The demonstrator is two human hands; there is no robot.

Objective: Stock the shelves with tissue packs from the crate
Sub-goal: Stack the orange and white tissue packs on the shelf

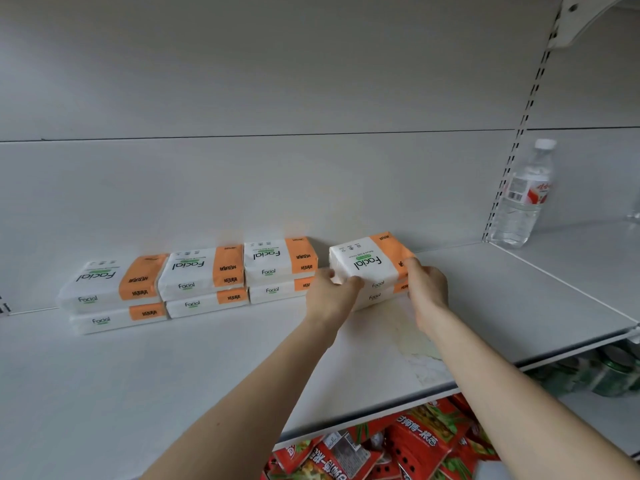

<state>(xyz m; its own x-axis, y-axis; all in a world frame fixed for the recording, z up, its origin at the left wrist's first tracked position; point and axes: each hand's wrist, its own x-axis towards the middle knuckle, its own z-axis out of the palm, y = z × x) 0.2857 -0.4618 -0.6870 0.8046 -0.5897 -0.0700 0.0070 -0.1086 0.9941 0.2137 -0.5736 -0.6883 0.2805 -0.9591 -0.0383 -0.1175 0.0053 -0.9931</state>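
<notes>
Two stacked white-and-orange tissue packs [370, 268] rest on the white shelf [194, 368], right of centre near the back wall. My left hand [330, 289] grips their left end and my right hand [426, 289] grips their right end. To the left, three more two-high stacks of the same packs stand in a row against the back wall: the left stack [110, 292], the middle stack [204, 278] and the right stack [280, 268]. A gap separates the held packs from that last stack. The crate is out of view.
A clear water bottle [523, 199] stands on the adjoining shelf at the right, beside the slotted upright [512, 161]. Red snack bags [388, 448] fill the shelf below, with green cans [609, 372] further right. A stained patch [415, 344] marks the shelf under my right arm.
</notes>
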